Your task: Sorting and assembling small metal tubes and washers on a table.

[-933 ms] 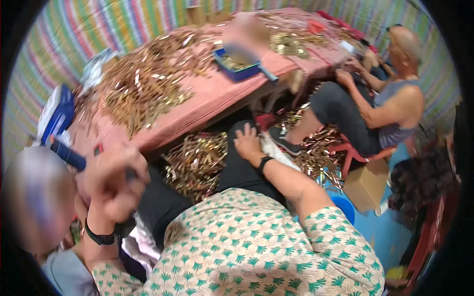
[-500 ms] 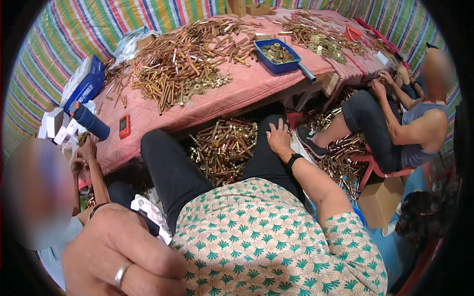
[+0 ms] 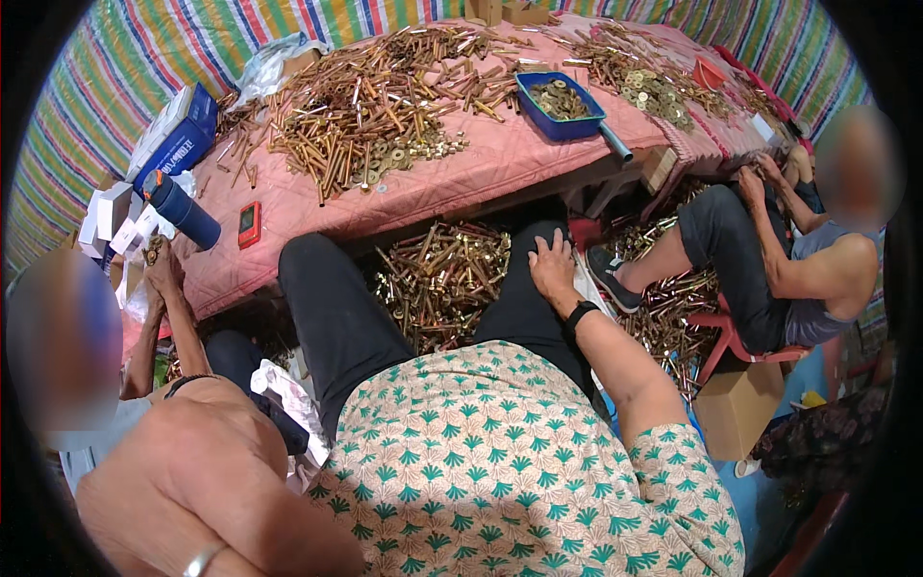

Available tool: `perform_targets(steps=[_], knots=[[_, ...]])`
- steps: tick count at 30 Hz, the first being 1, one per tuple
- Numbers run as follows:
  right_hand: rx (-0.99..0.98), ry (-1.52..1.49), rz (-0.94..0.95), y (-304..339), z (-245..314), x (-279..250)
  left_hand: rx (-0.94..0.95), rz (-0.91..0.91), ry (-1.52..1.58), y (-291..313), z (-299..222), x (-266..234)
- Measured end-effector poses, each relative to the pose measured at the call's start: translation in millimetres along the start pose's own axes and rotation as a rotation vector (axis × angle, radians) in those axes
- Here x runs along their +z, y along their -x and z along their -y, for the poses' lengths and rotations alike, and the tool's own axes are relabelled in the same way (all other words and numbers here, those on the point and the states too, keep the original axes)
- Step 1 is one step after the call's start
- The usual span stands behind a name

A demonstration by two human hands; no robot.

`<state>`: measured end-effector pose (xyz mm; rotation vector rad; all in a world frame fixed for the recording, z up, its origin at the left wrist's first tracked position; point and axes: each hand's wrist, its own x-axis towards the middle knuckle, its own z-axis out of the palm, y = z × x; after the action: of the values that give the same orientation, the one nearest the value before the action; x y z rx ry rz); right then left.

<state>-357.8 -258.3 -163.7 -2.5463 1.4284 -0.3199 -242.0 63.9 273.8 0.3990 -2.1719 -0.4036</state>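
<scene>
My right hand (image 3: pixel 553 269) lies flat on my dark-trousered right knee, fingers stretched and slightly spread, holding nothing. A black band (image 3: pixel 581 313) circles that wrist. My left hand (image 3: pixel 216 490) looms large at the lower left, close to the camera, with a ring on one finger. Its fingers are bent and partly cut off by the picture's edge; what they grip, if anything, is hidden. Between my knees lies a heap of brass-coloured metal bolts (image 3: pixel 442 279), beneath the edge of a table under pink quilted cloth (image 3: pixel 404 197).
On the table are piled bolts (image 3: pixel 356 115), washers (image 3: pixel 389 163), a blue scoop (image 3: pixel 562 130) of washers, a red handheld device (image 3: pixel 250 225) and a blue bottle (image 3: pixel 183 212). A person (image 3: pixel 817 260) sits right; another person's hands (image 3: pixel 163 279) hold small metal pieces at left.
My left hand has shifted down and left, so more of its fingers leave the picture. My right hand stays on the knee. The view has tilted slightly.
</scene>
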Motion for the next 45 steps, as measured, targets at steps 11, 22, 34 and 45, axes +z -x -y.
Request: perform_targets(steps=[11,22,34,45], knots=[[-0.024,-0.006,-0.011,-2,-1,-1,-0.116,-0.054,-0.041,4,-2,9],[-0.079,0.008,-0.053,-6,8,5,-0.218,-0.47,-0.471,56,15,-20],[-0.098,0.013,-0.133,-2,-9,8,-0.471,-0.486,-0.656,122,-55,39],[-0.118,0.005,-0.111,-3,-6,6,-1.009,-0.899,-0.425,279,187,-58]])
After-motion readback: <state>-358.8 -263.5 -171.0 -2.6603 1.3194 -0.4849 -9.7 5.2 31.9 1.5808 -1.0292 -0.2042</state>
